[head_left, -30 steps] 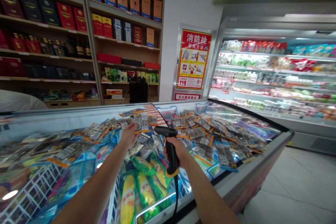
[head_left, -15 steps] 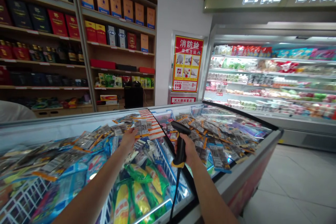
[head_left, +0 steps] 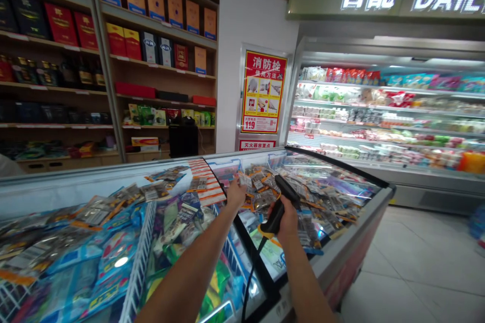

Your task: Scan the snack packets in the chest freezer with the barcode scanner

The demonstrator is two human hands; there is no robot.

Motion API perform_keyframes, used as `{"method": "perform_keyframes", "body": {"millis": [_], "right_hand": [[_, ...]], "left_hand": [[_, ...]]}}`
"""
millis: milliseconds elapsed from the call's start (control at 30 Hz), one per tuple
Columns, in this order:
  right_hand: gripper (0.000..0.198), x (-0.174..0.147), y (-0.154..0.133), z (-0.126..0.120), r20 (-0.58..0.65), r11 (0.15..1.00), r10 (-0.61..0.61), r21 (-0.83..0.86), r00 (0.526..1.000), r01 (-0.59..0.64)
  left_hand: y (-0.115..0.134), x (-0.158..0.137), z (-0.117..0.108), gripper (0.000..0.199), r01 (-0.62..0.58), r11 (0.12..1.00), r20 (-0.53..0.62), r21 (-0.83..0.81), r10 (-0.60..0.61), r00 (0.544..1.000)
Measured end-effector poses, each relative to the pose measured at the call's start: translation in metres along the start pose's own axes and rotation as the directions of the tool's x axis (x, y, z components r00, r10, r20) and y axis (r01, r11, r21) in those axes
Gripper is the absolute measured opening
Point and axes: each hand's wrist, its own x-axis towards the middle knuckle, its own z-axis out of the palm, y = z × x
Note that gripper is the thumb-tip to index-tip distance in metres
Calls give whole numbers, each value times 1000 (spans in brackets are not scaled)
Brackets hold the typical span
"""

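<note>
My right hand (head_left: 288, 217) is wrapped around a black and yellow barcode scanner (head_left: 281, 207), its cable hanging down over the freezer. My left hand (head_left: 237, 194) reaches over the freezer's black middle bar, fingers pinched at a small clear-and-brown packet (head_left: 245, 180) on the edge of the right-hand pile. Many similar packets (head_left: 265, 199) with barcode labels lie on the right glass lid around both hands. Left of my left hand, one packet (head_left: 197, 183) lies on an orange-striped sheet (head_left: 209, 196). More packets (head_left: 96, 210) are spread on the left side.
The chest freezer (head_left: 364, 212) holds white wire baskets (head_left: 140, 262) and blue bags (head_left: 109, 257) of frozen goods. Behind stand wooden shelves (head_left: 159, 70) with boxes and bottles. A refrigerated display (head_left: 379, 121) lines the right, beyond the tiled floor (head_left: 401, 262).
My left hand has let go of the packet on the striped sheet and moved right to the other pile. The scanner has moved slightly right and tilted. The view has turned a little right.
</note>
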Motion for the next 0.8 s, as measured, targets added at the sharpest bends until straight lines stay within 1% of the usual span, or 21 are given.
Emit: {"method": "perform_keyframes", "body": {"millis": [67,100,167,233,333,400,467,500,533,600,633,667,733,800], "right_hand": [[21,1,1,1,-20,1000,-6,-11,1000,5],[20,1,1,1,-22,1000,-9,-22,1000,8],[20,2,3,1,-21,999,-24,-47,999,23],[20,2,5,0,-18,997,-31,-71,999,30],[20,0,8,-1,4,995,-25,-93,1000,25],[20,-3,9,-1,23,995,-26,-96,999,28],[21,-5,10,0,38,995,-19,-95,999,23],[21,-6,11,0,48,996,-10,-94,999,14],[22,-7,12,0,56,996,2,-92,998,3],[23,-10,14,1,72,996,23,-87,997,-17],[24,-11,15,2,81,996,30,-84,996,-23],[23,-12,16,2,87,996,35,-82,996,-28],[23,-14,17,3,111,996,42,-77,993,-34],[22,-15,19,3,150,996,48,-84,988,-35]], "left_hand": [[0,-4,2,32,-42,981,-33,189,49,998],[0,-6,1,33,-63,966,-34,251,74,997],[-2,-10,-3,34,-97,952,-15,289,106,994],[-5,-14,-12,34,-99,952,-8,288,106,994],[-16,-17,-38,35,-120,942,-16,313,131,991],[-28,-18,-68,33,-155,918,-33,364,179,983],[-41,-20,-106,34,-172,881,-78,441,228,970],[-47,-21,-128,36,-157,857,-120,492,245,962],[-52,-23,-150,37,-116,821,-170,559,251,953],[-62,-29,-193,37,-26,715,-240,698,269,933],[-66,-32,-212,38,25,665,-271,746,269,924],[-71,-35,-229,38,107,633,-338,767,256,906],[-81,-40,-255,39,220,582,-416,783,228,880],[-91,-43,-271,40,302,562,-478,770,195,857]]}}
